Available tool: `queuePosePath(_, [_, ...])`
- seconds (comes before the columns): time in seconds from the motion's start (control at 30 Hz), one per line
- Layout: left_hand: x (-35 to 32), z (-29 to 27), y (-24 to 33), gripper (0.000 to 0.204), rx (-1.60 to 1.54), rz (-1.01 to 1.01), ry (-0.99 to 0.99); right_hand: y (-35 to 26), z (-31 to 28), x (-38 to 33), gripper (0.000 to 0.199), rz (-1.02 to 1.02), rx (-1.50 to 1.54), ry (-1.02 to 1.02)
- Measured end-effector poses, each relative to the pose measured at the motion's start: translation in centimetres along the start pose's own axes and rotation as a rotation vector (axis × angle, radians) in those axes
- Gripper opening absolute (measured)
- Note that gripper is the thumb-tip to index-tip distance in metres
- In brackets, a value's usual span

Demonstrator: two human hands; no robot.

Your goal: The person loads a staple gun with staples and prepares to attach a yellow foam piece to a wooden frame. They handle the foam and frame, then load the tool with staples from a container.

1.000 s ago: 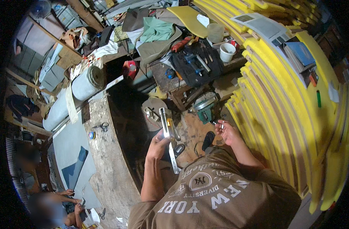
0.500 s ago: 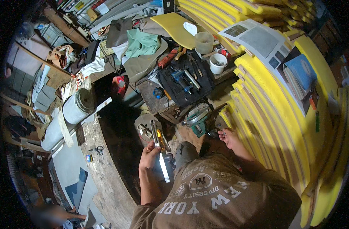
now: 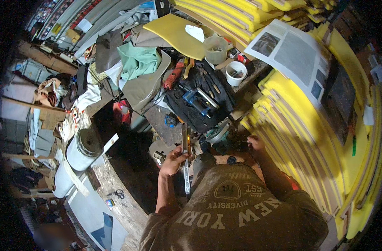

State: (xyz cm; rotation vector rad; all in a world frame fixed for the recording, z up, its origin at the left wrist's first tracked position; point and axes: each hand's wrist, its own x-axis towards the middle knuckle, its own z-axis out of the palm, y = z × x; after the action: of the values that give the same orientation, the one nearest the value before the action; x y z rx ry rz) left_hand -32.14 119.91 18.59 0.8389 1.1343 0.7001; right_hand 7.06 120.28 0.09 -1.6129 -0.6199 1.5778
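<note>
My left hand (image 3: 173, 158) grips a long flat metal bar (image 3: 185, 154) that stands nearly upright in front of my chest, its upper end near a dark plate on the bench. Over to the right, my right hand (image 3: 255, 145) reaches among small dark parts beside a round grey power tool (image 3: 218, 134); whether its fingers hold anything is hidden. My brown printed shirt (image 3: 237, 209) fills the lower middle.
Stacked yellow foam sheets (image 3: 324, 138) wall the right side. A black tool case (image 3: 199, 100), two white cups (image 3: 235, 73), fabric scraps and a grey roll (image 3: 80, 148) crowd the bench. Scissors (image 3: 117, 193) lie on the worn wooden tabletop (image 3: 115, 184).
The view has swung down and right. My left hand keeps the metal bar, now more upright. My right hand has stretched further right toward the foam stack.
</note>
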Motion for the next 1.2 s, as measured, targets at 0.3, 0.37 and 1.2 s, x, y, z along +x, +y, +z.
queuePosePath(0.3, [9.6, -6.8, 4.5, 0.029, 0.053, 0.037, -0.219, -6.1, 10.2, 5.3, 0.023, 0.034, 0.083, 0.176])
queuePosePath(0.37, [10.6, -7.9, 6.2, 0.028, 0.131, 0.027, -0.273, -5.7, 11.1, 7.9, 0.029, 0.076, -0.004, 0.214])
queuePosePath(1.2, [18.5, -13.0, 12.2, 0.026, 0.222, -0.142, -0.396, -4.9, 17.9, 20.7, 0.022, -0.185, -0.816, 0.568])
